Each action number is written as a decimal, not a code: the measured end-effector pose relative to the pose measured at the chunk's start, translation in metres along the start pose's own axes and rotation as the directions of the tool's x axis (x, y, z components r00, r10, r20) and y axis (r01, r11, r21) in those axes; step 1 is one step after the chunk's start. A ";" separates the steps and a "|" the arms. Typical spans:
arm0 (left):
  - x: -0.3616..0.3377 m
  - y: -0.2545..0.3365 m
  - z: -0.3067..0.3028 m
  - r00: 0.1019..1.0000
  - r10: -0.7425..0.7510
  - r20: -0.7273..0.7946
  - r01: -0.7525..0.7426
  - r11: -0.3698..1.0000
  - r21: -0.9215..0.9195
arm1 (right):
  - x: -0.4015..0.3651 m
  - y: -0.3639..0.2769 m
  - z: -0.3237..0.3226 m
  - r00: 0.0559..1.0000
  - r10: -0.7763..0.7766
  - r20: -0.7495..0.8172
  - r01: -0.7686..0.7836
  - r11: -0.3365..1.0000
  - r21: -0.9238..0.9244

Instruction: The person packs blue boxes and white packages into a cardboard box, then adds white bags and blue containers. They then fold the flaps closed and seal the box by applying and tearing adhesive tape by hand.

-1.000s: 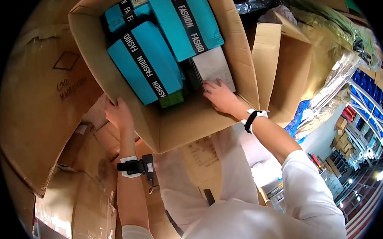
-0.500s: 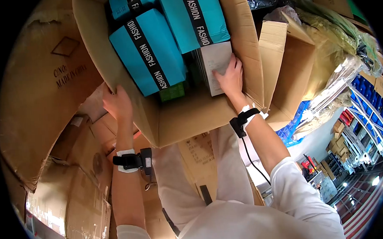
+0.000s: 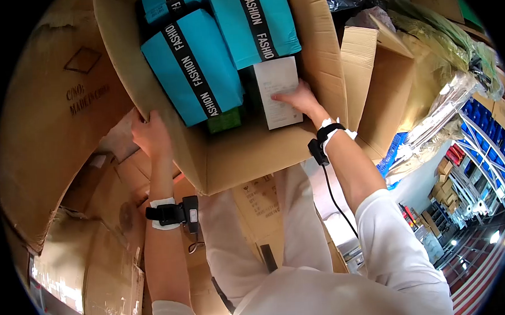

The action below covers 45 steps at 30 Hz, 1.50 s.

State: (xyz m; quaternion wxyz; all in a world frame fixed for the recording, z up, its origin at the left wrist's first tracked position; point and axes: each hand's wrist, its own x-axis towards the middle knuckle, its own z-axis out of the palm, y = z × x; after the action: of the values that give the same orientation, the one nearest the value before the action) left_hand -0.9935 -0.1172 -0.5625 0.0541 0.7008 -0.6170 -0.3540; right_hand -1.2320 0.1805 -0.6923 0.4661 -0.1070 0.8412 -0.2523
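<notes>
An open cardboard carton (image 3: 263,151) stands tilted before me. My left hand (image 3: 152,134) is closed on its left edge, fingers curled over the cardboard. Inside the carton my right hand (image 3: 302,99) grips a white box (image 3: 277,77) with small print. The thumb lies across its face, and the other fingers are hidden behind its right side. Left of the white box lies a teal package (image 3: 195,67) with black "FASHION" tape. A larger teal package (image 3: 252,25) rests above it. Under the lower teal package, a green box (image 3: 225,120) shows partly.
Large brown cartons (image 3: 64,104) stand close on my left, with more cartons (image 3: 94,271) below. To the right is another open carton (image 3: 387,89), beside plastic-wrapped goods (image 3: 434,54). A black plastic bag (image 3: 355,1) lies behind. Shelving racks (image 3: 482,136) stand farther right.
The white box has turned so its printed face shows more fully and has shifted slightly. My right hand has moved down a little with it. My left hand keeps its hold.
</notes>
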 end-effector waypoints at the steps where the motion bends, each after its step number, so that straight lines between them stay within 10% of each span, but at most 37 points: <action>1: -0.002 0.000 -0.002 1.000 0.008 0.007 -0.008 1.000 0.005 | -0.004 0.003 0.005 0.998 -0.047 -0.045 0.052 0.993 0.108; 4: -0.002 0.000 -0.002 1.000 0.013 0.025 -0.012 0.999 -0.033 | -0.004 0.007 -0.012 0.972 0.070 0.225 -0.168 0.876 0.452; 14: -0.001 0.000 0.002 1.000 0.001 -0.011 -0.001 1.000 -0.023 | -0.001 0.007 0.001 0.971 0.050 0.236 -0.141 0.910 0.391; 17: -0.003 0.001 0.002 1.000 -0.016 0.007 0.016 1.000 -0.013 | -0.004 -0.018 0.008 0.913 0.219 0.344 -0.370 0.802 0.469; 21: -0.007 0.009 0.003 1.000 -0.003 0.005 0.003 0.999 -0.039 | -0.003 -0.024 0.044 0.980 0.106 0.166 -0.151 0.946 0.287; 31: -0.006 0.008 -0.001 0.999 0.005 0.035 -0.004 1.000 -0.025 | -0.022 -0.032 0.003 0.951 0.066 0.303 -0.203 0.870 0.448; 42: 0.002 -0.007 0.004 0.999 0.041 -0.003 -0.041 0.999 -0.009 | -0.086 -0.057 0.067 0.696 0.670 0.259 -0.546 0.258 0.797; 45: -0.002 -0.004 0.002 1.000 0.028 -0.004 -0.028 0.999 -0.022 | -0.097 -0.052 0.101 0.757 0.613 0.226 -0.329 0.059 0.943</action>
State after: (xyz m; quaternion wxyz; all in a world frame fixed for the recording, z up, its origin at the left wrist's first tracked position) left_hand -0.9916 -0.1139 -0.5653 0.0680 0.6921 -0.6227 -0.3586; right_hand -1.0980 0.1436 -0.6388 0.3826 0.5098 0.5420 -0.5476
